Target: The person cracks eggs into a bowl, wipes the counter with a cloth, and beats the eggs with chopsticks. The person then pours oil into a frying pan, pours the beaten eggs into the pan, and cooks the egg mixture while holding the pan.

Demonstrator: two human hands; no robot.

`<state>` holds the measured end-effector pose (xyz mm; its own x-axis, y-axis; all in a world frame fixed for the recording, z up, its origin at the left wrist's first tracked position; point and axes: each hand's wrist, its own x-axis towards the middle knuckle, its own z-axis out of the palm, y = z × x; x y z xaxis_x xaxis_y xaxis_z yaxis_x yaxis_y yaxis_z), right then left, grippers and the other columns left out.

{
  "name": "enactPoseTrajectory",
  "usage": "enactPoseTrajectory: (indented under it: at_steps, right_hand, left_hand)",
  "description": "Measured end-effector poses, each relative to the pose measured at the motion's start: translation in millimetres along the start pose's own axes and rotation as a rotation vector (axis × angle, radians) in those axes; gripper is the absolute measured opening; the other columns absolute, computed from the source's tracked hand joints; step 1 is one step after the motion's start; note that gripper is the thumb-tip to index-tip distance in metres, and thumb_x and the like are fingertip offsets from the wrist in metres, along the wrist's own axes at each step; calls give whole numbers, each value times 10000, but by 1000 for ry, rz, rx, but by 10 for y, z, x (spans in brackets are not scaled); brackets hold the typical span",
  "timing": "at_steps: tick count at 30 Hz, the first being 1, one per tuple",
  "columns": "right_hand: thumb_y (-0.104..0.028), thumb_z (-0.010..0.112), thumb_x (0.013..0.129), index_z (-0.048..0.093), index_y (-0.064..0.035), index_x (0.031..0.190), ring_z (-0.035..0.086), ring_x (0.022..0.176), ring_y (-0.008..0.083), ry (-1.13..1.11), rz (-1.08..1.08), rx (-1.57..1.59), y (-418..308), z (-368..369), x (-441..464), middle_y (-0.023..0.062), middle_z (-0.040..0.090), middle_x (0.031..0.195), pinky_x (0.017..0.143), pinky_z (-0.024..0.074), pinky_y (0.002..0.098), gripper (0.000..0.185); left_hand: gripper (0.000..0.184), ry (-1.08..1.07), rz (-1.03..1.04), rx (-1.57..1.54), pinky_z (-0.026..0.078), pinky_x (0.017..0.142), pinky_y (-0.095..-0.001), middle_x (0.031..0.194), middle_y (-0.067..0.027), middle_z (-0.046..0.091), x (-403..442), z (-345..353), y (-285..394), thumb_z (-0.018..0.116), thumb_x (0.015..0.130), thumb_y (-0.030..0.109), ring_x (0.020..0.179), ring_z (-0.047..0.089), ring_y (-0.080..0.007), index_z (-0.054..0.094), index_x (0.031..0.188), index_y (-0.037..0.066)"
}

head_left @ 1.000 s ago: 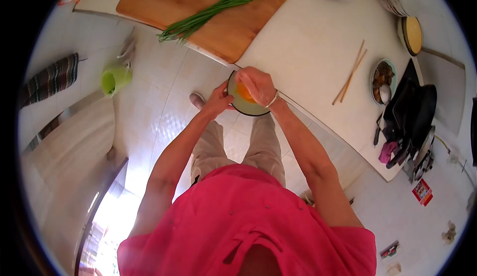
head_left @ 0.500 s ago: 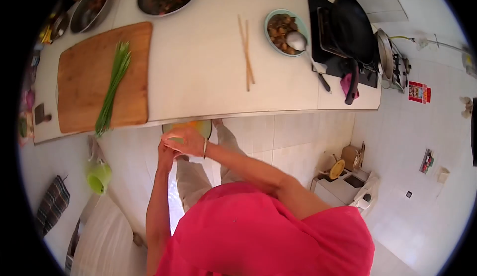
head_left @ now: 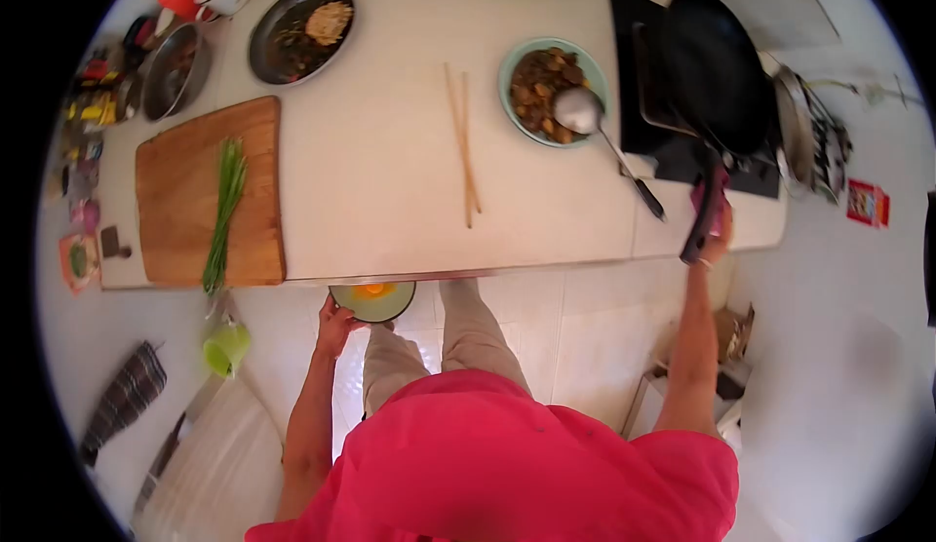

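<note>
At the counter's front edge, a shallow greenish bowl [head_left: 390, 304] with a dark rim holds a raw egg, its orange yolk showing. My left hand [head_left: 336, 328] grips this bowl by its left side. Out to the right, my right hand [head_left: 720, 240] is closed on a pink cloth [head_left: 723, 212], beside and partly behind the handle of a black wok [head_left: 717, 64]. The wok sits tilted on a black stove [head_left: 634, 84]. Part of the cloth and the fingers are hidden by the handle.
Spring onions [head_left: 227, 206] lie on a wooden cutting board [head_left: 175, 191]. Chopsticks [head_left: 461, 142] rest mid-counter. A bowl of stew [head_left: 536, 89] carries a metal ladle [head_left: 579, 111]. Behind the board stand a pan with food [head_left: 292, 40] and a metal basin [head_left: 175, 69]. A green container [head_left: 226, 349] hangs below.
My hands were together over the bowl. The right has swung far right to the pink cloth by the wok handle; the left now holds the bowl's side. The view has shifted.
</note>
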<state>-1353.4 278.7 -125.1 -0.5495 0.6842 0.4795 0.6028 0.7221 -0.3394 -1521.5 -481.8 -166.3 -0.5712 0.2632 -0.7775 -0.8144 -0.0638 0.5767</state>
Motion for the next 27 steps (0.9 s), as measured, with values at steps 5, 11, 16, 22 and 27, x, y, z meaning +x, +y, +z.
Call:
enactPoseTrajectory:
  at_steps: [5,11,16,22,27]
  right_hand:
    - [-326,628,878,637,-55,1127,568,995,296,-206,-151,-223,501,729,472,148,635,1026,888,406,386,368]
    - [-341,498,955,467,3,1284,547,968,166,-202,842,1634,750,358,371,135,562,1146,719,463,274,477]
    - [-305,528,936,603,5,1112,591,749,146,-434,814,914,-965,-524,-759,123,647,1018,621,471,239,364]
    - [-90,539,912,635,18,954,561,787,123,-821,402,758,-3103,-829,-1793,69,627,922,672,471,253,151]
    - [-120,652,829,587,-2,1171,433,1239,387,-867,-616,759,-4537,153,-1969,227,473,1305,1033,354,454,368]
  left_hand:
    - [463,107,-8,16,582,784,-420,1103,-138,598,55,7,-35,489,789,-2,951,640,-258,452,1250,9]
    - [507,140,-42,40,581,770,-387,1125,-124,596,97,-20,-106,478,779,18,956,643,-246,445,1285,32]
    - [564,149,-34,36,583,741,-367,1142,-120,587,26,58,-22,473,799,13,935,651,-243,393,1356,45]
    - [570,58,-32,-9,597,703,-339,1133,-113,575,21,-83,-76,482,808,-15,905,651,-228,389,1368,34]
    - [585,24,1,-8,592,687,-314,1103,-103,585,-71,-137,-89,495,801,-6,868,644,-198,394,1375,44]
